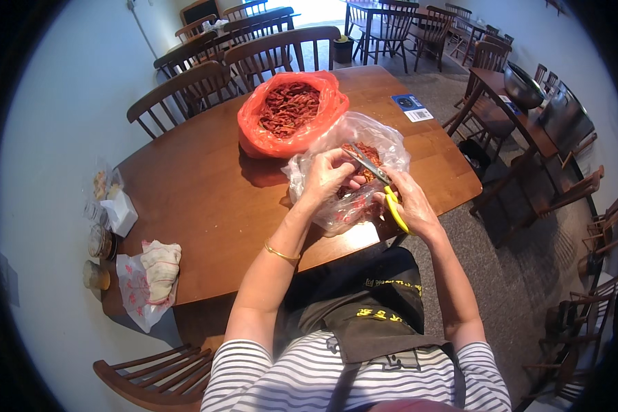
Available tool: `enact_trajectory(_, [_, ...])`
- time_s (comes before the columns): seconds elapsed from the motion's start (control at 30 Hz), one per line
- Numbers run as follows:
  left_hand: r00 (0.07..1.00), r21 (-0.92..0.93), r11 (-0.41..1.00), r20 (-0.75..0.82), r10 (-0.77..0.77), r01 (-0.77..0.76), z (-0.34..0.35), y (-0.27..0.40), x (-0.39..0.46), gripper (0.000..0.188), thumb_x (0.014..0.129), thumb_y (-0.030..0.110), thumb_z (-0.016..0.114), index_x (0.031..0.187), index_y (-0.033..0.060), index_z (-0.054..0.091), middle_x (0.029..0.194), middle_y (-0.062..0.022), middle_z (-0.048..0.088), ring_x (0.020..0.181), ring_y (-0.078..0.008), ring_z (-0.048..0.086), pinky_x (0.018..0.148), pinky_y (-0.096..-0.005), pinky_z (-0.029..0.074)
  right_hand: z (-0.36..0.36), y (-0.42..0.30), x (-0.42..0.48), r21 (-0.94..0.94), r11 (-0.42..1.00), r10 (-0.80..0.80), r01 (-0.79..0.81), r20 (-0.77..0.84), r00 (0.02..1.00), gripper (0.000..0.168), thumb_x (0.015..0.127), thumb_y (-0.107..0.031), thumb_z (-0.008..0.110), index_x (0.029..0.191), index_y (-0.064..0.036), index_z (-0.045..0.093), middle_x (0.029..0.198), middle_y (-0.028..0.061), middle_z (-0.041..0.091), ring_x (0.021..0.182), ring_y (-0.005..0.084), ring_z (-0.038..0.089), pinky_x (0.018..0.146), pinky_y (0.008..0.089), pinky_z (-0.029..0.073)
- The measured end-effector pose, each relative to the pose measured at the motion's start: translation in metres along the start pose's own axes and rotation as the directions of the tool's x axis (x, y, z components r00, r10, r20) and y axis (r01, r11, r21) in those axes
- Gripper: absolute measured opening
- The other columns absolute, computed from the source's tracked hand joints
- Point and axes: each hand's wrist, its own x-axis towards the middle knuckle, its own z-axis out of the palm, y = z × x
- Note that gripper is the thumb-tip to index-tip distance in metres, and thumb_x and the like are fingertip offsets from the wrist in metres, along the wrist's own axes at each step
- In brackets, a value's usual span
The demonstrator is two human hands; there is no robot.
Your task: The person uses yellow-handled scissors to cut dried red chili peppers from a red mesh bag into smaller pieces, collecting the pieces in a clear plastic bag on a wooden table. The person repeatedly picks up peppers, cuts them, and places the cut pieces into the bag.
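My right hand [412, 198] grips scissors [394, 208] with yellow handles, their metal blades pointing away to the left and slightly parted. Close to the blade tips is my left hand [329, 177], its thumb and fingers bent together; whether something small is pinched there is hidden. Under both hands lies a spread-out clear plastic bag [386, 133], holding cut dried red chili pieces [370, 153]. Just beyond it on the table stands an open red plastic bag [255, 126] full of whole dried red chilies [291, 105].
The wooden table [211, 201] carries a folded cloth [162, 268] on a printed plastic bag, a white tissue box [121, 213] and jars [100, 242] along the wall. A blue printed card [411, 107] lies at the far right. Metal pots [566, 116] stand on another table; wooden chairs surround.
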Motion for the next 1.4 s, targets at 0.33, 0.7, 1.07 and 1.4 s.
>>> enact_trajectory(0.33, [1.000,-0.020,1.000,0.008,0.004,-0.004,-0.001,-0.003,0.001,0.019,0.086,0.003,0.051,0.102,-0.0065,0.056,0.091,-0.0126,0.062,0.073,-0.0189,0.066,0.064,-0.0271,0.056,0.004,0.008,0.003,-0.057,0.993,-0.104,0.100,-0.061,0.993,0.050,0.081,-0.026,0.068,0.124,-0.008,0.051,0.091,0.0120,0.055,0.076,0.0225,0.053,0.069,0.0325,0.045])
enact_trajectory(0.7, [1.000,-0.005,1.000,-0.002,0.003,-0.003,-0.002,-0.001,0.001,0.014,0.087,0.006,0.054,0.096,-0.0044,0.056,0.086,-0.0104,0.061,0.070,-0.0170,0.065,0.061,-0.0258,0.055,0.008,0.025,0.010,-0.056,0.982,-0.184,0.180,-0.085,0.979,0.050,0.079,-0.025,0.071,0.122,-0.006,0.053,0.082,0.0133,0.057,0.071,0.0229,0.054,0.066,0.0332,0.045])
enact_trajectory(1.07, [0.999,-0.003,0.999,-0.018,0.034,-0.034,-0.001,-0.002,0.002,0.016,0.088,0.006,0.053,0.099,-0.0045,0.056,0.089,-0.0109,0.062,0.074,-0.0162,0.065,0.064,-0.0249,0.055,0.002,0.009,0.003,0.026,0.997,-0.071,0.072,-0.027,0.997,0.052,0.080,-0.022,0.069,0.126,-0.007,0.049,0.091,0.0108,0.051,0.077,0.0202,0.051,0.070,0.0313,0.044])
enact_trajectory(1.4, [1.000,-0.029,1.000,-0.006,-0.008,0.008,0.000,-0.001,-0.001,0.019,0.087,0.008,0.055,0.101,-0.0040,0.057,0.091,-0.0111,0.064,0.077,-0.0152,0.065,0.068,-0.0245,0.054,0.006,0.012,0.005,-0.027,0.993,-0.113,0.111,-0.072,0.991,0.051,0.080,-0.025,0.070,0.123,-0.007,0.051,0.087,0.0104,0.053,0.074,0.0202,0.051,0.067,0.0313,0.044])
